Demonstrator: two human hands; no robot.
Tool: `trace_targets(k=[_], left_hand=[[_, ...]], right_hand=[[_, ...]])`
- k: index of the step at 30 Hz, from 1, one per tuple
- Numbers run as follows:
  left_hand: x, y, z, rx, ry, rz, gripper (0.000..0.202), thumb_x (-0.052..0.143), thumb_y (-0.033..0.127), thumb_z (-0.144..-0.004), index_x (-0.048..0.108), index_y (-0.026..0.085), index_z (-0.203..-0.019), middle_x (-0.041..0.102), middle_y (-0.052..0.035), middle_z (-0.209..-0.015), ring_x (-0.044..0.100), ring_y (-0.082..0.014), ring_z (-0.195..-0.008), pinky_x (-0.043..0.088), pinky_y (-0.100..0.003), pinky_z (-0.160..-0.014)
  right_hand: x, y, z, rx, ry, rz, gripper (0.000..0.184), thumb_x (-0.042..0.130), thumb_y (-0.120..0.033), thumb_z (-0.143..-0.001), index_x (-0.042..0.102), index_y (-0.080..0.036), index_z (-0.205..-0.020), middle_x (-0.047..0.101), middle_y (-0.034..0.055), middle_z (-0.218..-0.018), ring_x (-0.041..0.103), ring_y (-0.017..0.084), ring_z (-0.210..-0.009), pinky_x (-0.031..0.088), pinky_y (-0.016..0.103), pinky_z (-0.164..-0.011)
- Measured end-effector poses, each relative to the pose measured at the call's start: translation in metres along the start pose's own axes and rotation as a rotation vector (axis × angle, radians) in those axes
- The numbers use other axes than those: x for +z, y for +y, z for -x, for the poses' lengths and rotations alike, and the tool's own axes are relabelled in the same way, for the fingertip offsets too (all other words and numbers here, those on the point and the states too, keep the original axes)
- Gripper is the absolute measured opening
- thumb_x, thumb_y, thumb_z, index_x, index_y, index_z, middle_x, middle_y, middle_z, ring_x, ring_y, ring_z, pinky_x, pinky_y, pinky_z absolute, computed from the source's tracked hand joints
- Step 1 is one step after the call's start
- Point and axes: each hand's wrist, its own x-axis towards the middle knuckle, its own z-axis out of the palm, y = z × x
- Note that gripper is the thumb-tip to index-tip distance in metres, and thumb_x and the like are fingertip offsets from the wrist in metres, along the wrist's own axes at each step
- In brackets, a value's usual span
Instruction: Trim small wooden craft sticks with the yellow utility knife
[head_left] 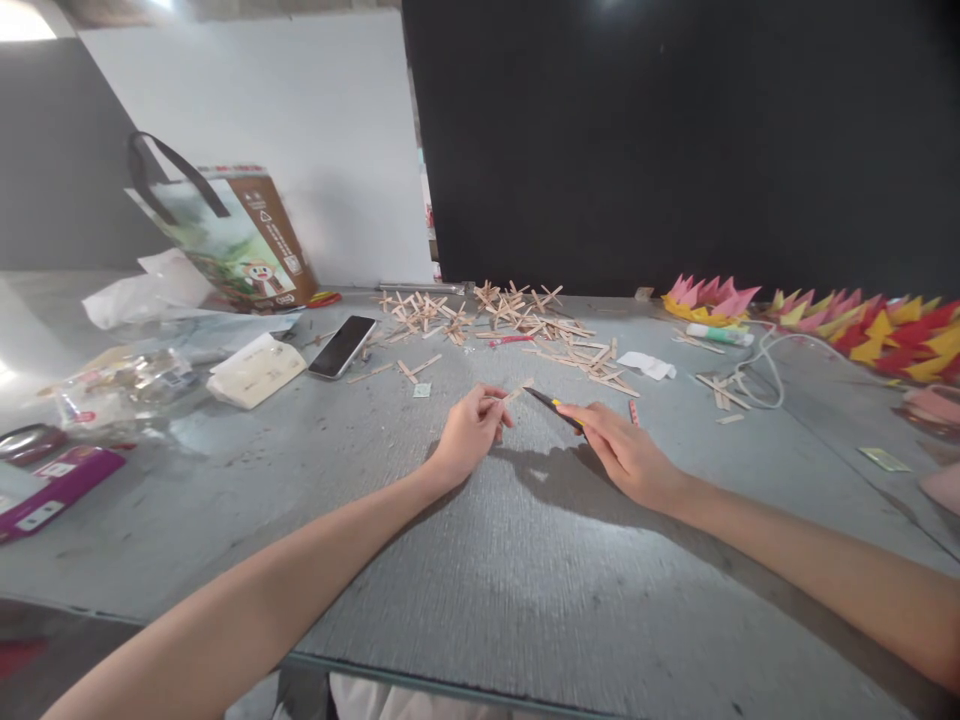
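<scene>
My left hand [474, 425] is closed, its fingertips pinching a small flat wooden stick [514, 395] that points up and to the right. Closed around a slim black-and-yellow cutter-like tool [541, 398] is my right hand [626, 450]. The tool's dark tip comes close to the stick's far end; whether they touch I cannot tell. Both hands are just above the grey tabletop [450, 570]. Beyond them lies a loose heap of wooden sticks [510, 310], many joined in crosses. A small pale-green square [422, 390] is left of my left hand.
On the left are a phone [343, 347], a tissue pack [257, 370], clear plastic packaging [127, 385], a purple box [60, 490] and a carrier bag [247, 235]. Folded-paper pieces [709, 298], a glue stick [720, 334] and a white cable [772, 365] are right. A black panel [675, 140] stands behind.
</scene>
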Motion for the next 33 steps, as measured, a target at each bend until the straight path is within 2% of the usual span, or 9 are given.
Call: trace_targets(k=[7, 11, 14, 17, 20, 23, 28, 33], left_hand=[[0.002, -0.001, 0.003, 0.03, -0.016, -0.133, 0.019, 0.061, 0.032, -0.095, 0.071, 0.018, -0.102, 0.076, -0.0033, -0.078, 0.064, -0.0134, -0.064, 0.044, -0.024, -0.061], [0.003, -0.001, 0.004, 0.008, -0.013, -0.119, 0.013, 0.068, 0.029, -0.089, 0.072, 0.018, -0.095, 0.079, -0.0052, -0.082, 0.073, -0.0184, -0.077, 0.049, -0.026, -0.071], [0.003, -0.001, 0.002, 0.002, 0.008, -0.116, 0.01, 0.072, 0.027, -0.086, 0.072, 0.019, -0.092, 0.08, -0.006, -0.087, 0.076, -0.0203, -0.082, 0.052, -0.028, -0.074], [0.002, -0.004, 0.0, 0.026, 0.035, -0.095, 0.012, 0.071, 0.03, -0.09, 0.066, 0.019, -0.09, 0.08, -0.0067, -0.088, 0.075, -0.0188, -0.08, 0.052, -0.028, -0.073], [0.004, -0.008, -0.002, 0.01, 0.026, 0.052, 0.016, 0.061, 0.033, -0.1, 0.052, 0.02, -0.096, 0.081, -0.0073, -0.09, 0.075, -0.0165, -0.074, 0.054, -0.029, -0.074], [0.005, -0.009, -0.002, -0.009, 0.01, 0.172, 0.017, 0.055, 0.032, -0.105, 0.043, 0.022, -0.099, 0.082, -0.0105, -0.098, 0.077, -0.0166, -0.075, 0.056, -0.032, -0.078], [0.005, 0.0, 0.001, -0.052, -0.006, 0.169, 0.019, 0.062, 0.031, -0.102, 0.046, 0.02, -0.101, 0.082, -0.0105, -0.094, 0.078, -0.018, -0.075, 0.055, -0.031, -0.077], [0.003, 0.001, 0.002, -0.02, -0.009, 0.154, 0.018, 0.064, 0.027, -0.1, 0.047, 0.02, -0.102, 0.082, -0.0089, -0.095, 0.078, -0.0171, -0.078, 0.054, -0.029, -0.074]], right_hand=[[0.0, -0.001, 0.001, 0.025, -0.018, 0.006, 0.047, 0.027, -0.031, -0.113, 0.046, -0.033, -0.156, 0.066, 0.0062, -0.099, 0.066, 0.021, -0.087, 0.056, 0.038, -0.089], [0.0, -0.002, 0.001, 0.047, -0.022, 0.033, 0.047, 0.027, -0.031, -0.113, 0.047, -0.034, -0.156, 0.067, 0.0059, -0.098, 0.066, 0.021, -0.085, 0.056, 0.037, -0.088], [0.001, -0.002, 0.001, 0.039, -0.014, 0.021, 0.047, 0.028, -0.031, -0.113, 0.047, -0.033, -0.156, 0.067, 0.0058, -0.098, 0.066, 0.021, -0.086, 0.056, 0.037, -0.089], [0.001, -0.002, 0.001, 0.044, -0.012, -0.005, 0.046, 0.028, -0.031, -0.113, 0.047, -0.033, -0.156, 0.065, 0.0056, -0.098, 0.065, 0.02, -0.086, 0.056, 0.037, -0.087], [0.0, -0.002, 0.0, 0.028, -0.008, -0.029, 0.046, 0.029, -0.032, -0.113, 0.046, -0.032, -0.156, 0.063, 0.0058, -0.098, 0.064, 0.02, -0.085, 0.056, 0.036, -0.087], [0.0, -0.002, 0.0, 0.027, -0.013, -0.026, 0.046, 0.029, -0.031, -0.114, 0.046, -0.034, -0.156, 0.063, 0.0051, -0.098, 0.064, 0.02, -0.085, 0.055, 0.036, -0.087], [0.001, -0.003, 0.0, 0.047, -0.023, -0.013, 0.046, 0.029, -0.032, -0.113, 0.046, -0.034, -0.156, 0.065, 0.0056, -0.1, 0.065, 0.02, -0.085, 0.056, 0.038, -0.088], [0.0, -0.004, 0.001, 0.069, -0.065, -0.028, 0.046, 0.027, -0.033, -0.114, 0.046, -0.034, -0.156, 0.065, 0.0057, -0.102, 0.065, 0.019, -0.086, 0.056, 0.038, -0.089]])
